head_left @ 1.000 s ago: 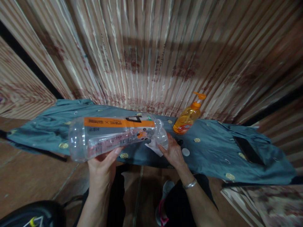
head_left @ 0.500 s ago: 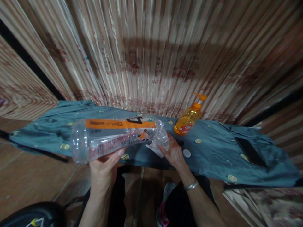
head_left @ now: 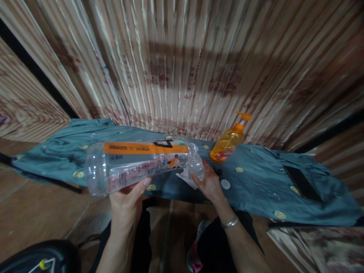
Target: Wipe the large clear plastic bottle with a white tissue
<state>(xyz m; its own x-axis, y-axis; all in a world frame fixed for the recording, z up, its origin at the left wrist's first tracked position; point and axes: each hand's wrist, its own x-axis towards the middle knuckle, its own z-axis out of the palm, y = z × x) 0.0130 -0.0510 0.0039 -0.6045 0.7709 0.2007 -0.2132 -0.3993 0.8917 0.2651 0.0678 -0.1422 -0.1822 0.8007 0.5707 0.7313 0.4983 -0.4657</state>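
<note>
A large clear plastic bottle [head_left: 136,165] with an orange label lies on its side in the air, neck pointing right. My left hand [head_left: 127,203] grips it from below near its base. My right hand [head_left: 209,182] is at the bottle's neck, fingers closed round a white cloth or tissue [head_left: 186,177] that sits against the mouth. A white bottle cap [head_left: 225,184] lies on the teal cloth [head_left: 256,182] just right of my right hand.
An orange pump soap bottle [head_left: 229,142] stands on the teal cloth near the striped curtain [head_left: 182,64]. A dark phone [head_left: 302,184] lies at the right. A small dark object [head_left: 217,171] sits by the cap. A black item [head_left: 40,258] is at bottom left.
Hardly anything has changed: both hands keep their hold and the bottle stays level; the view has shifted slightly.
</note>
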